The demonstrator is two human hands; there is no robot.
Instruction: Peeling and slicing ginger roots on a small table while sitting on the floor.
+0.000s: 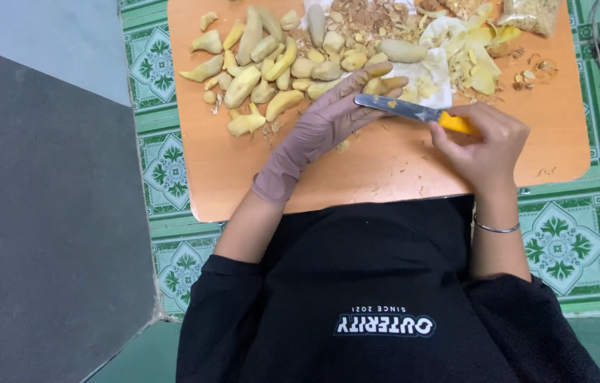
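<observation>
Over an orange board (399, 159) (green tiled floor (562, 241)), left hand (328, 124) pinches ginger (385, 85), right hand (484, 142) grips knife (413, 111)

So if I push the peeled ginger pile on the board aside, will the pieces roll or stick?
The ginger pieces look knobbly and curved, so they would probably slide or tumble rather than roll far. Their freshly peeled surfaces may be damp and a bit slippery. They look small and firm, likely light, so a push across the smooth orange board could scatter them.
</observation>
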